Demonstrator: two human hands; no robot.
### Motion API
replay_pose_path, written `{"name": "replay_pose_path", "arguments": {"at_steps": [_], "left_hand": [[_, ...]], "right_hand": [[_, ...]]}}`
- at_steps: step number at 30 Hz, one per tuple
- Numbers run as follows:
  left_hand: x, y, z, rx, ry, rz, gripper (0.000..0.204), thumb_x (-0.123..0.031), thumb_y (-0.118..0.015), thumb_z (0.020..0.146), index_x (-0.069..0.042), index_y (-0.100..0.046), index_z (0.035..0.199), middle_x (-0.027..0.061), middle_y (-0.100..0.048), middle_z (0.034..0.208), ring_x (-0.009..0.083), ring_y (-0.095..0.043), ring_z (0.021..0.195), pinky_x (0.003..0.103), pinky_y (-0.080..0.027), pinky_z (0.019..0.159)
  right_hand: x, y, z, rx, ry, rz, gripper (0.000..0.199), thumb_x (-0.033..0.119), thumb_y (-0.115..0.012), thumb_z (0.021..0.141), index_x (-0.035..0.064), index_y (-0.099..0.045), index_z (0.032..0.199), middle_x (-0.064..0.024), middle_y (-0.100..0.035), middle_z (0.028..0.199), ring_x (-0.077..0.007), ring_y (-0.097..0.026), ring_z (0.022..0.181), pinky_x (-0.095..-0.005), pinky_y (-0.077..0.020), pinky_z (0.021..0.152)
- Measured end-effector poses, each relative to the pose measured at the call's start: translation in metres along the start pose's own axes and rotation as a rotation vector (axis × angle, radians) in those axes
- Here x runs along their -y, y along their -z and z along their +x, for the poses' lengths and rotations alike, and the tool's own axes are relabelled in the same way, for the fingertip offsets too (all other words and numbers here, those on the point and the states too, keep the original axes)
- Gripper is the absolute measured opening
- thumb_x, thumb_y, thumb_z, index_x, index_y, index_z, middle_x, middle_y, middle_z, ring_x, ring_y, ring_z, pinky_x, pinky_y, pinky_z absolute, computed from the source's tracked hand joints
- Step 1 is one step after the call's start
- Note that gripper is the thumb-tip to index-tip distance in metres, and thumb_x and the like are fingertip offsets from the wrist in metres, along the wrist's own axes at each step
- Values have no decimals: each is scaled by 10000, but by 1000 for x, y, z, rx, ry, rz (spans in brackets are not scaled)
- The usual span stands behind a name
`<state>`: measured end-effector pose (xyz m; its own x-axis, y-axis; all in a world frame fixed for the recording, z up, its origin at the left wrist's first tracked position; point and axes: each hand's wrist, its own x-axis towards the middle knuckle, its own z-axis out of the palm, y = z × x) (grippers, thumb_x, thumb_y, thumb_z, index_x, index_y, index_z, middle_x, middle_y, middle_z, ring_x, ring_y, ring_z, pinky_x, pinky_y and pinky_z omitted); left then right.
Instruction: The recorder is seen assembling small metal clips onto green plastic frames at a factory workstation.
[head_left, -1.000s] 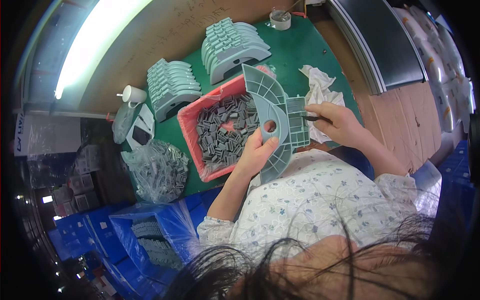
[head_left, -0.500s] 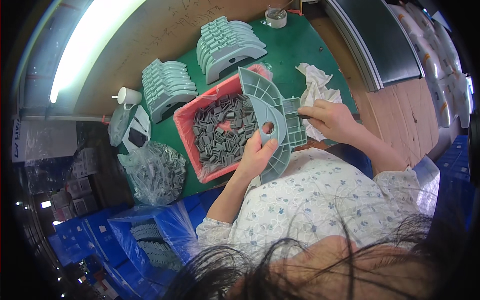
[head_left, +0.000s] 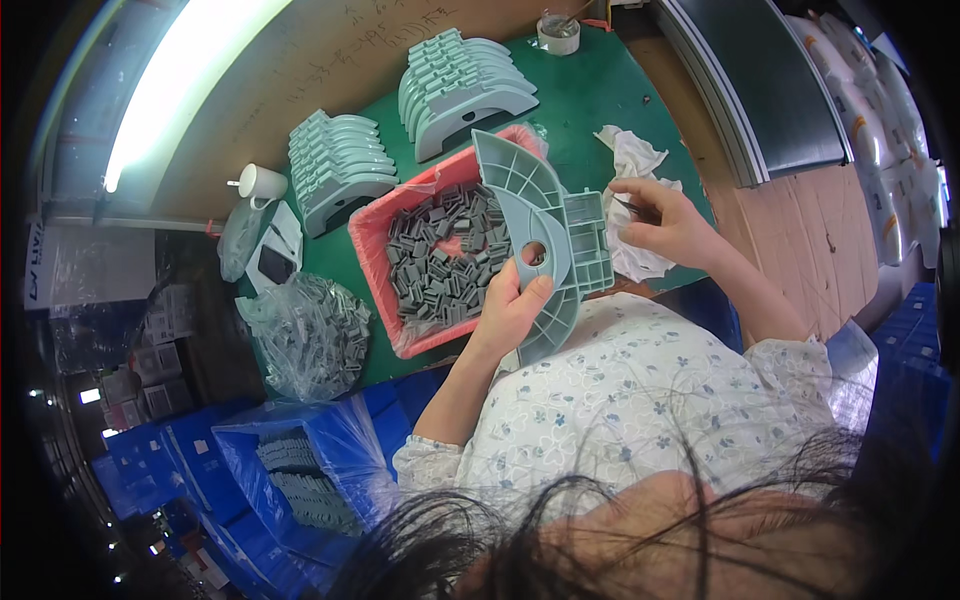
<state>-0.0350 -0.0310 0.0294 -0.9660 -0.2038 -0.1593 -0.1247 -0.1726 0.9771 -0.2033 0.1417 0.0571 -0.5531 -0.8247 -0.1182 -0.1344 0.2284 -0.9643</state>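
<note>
My left hand (head_left: 512, 308) grips a curved grey-green plastic part (head_left: 535, 205), thumb on its face just below an oval hole and the other fingers hidden behind. The part stands tilted over the right side of a pink-lined bin, its ribbed rectangular tab (head_left: 590, 243) pointing right. Just right of that tab, apart from it, is my right hand (head_left: 670, 225). Its thumb and bent forefinger are around a small dark grey piece (head_left: 627, 204), mostly covered by the fingers. Many small grey plastic pieces (head_left: 450, 255) fill the pink-lined bin (head_left: 372, 262).
Two rows of similar curved parts (head_left: 468, 95) (head_left: 340, 170) stand at the back of the green table (head_left: 590, 95). Crumpled white cloth (head_left: 637, 160), a tape roll (head_left: 557, 36), a white mug (head_left: 262, 182), a phone (head_left: 275, 265) and a clear bag of pieces (head_left: 310, 335) lie around. A blue plastic-lined box (head_left: 340, 440) sits lower left.
My right hand has drawn back from the tab, slightly up and to the right, its fingers curling more. The curved part in my left hand has hardly moved.
</note>
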Motion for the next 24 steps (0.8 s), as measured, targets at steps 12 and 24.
{"name": "replay_pose_path", "arguments": {"at_steps": [12,24], "left_hand": [[11,16,7,75,21,-85,344,-129,-489,832,12,-434,1141,46,-525,1034,100,-481,923,260,-388,818],[2,29,20,173,154,-409,325,-111,-488,828,-11,-445,1134,40,-537,1019,105,-528,888,255,-431,771]], "right_hand": [[-23,-9,24,-156,49,94,190,75,-533,781,-18,-539,946,-35,-550,777,-75,-499,675,-218,-403,579],[25,9,32,100,206,-288,365,38,-478,739,15,-483,1103,-118,-440,1124,-176,-487,945,-270,-424,726]]}}
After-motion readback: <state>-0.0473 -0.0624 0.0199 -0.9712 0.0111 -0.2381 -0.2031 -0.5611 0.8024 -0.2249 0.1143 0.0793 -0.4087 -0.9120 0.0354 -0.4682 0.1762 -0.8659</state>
